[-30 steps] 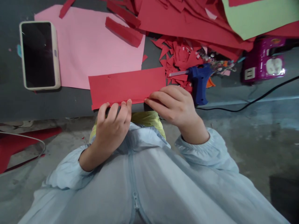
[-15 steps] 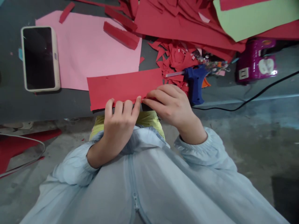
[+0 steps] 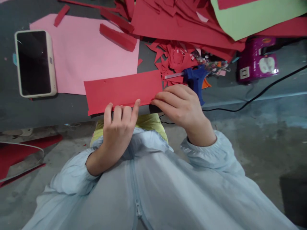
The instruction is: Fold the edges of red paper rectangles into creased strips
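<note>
A long strip of red paper lies along the table's near edge, its far side overlapping a pink sheet. My left hand is closed over the strip's near edge, fingertips on the paper and the index finger stretched further along it; the thumb is hidden. At the strip's near right corner my right hand pinches the edge between thumb and fingers. Just beyond that hand lies a blue glue gun, its clear glue stick pointing left and its lower part partly hidden by the hand.
A phone rests at the left, partly on the pink sheet. Red paper scraps and larger red sheets are heaped beyond the strip. At the right are a green sheet, a purple device and a black cord.
My right hand has slid right along the strip's near edge, away from my left hand, to the corner. The whole view has shifted slightly.
</note>
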A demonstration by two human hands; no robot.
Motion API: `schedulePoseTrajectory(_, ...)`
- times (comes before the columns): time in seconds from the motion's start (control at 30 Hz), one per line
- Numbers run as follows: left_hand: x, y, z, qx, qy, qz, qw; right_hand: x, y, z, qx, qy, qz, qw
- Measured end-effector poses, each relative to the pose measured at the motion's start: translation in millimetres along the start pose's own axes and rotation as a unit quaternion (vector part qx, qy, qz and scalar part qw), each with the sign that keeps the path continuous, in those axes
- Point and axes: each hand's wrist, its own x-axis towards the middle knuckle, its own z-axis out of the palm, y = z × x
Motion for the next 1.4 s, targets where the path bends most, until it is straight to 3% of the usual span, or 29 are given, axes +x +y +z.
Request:
schedulePoseTrajectory(0.57,4,-1,-8.6,-0.048,-0.063,-0.012,0.997,2,-1,3,0.044,-0.033,0.029,0.998)
schedulePoseTrajectory(0.73,14,5,-13.8,-0.07,-0.076,-0.016,0.995,2,-3,0,0.003,-0.036,0.019,0.999)
schedulePoseTrajectory(0.97,26,16,-12.4,-0.161,-0.061,-0.001,0.985,-8,0,4,0.095,-0.034,0.082,0.991)
schedulePoseTrajectory(1.07,26,16,-8.9,-0.164,-0.059,0.012,0.985,-11,5,0,0.076,-0.045,0.099,0.991)
schedulePoseTrajectory(1.3,27,12,-11.5,-0.111,-0.078,0.033,0.99,-6,5,-12,-0.014,-0.025,0.02,0.999)
schedulePoseTrajectory(1.4,27,12,-13.0,-0.089,-0.071,0.045,0.992,-6,4,-11,-0.008,-0.029,0.018,0.999)
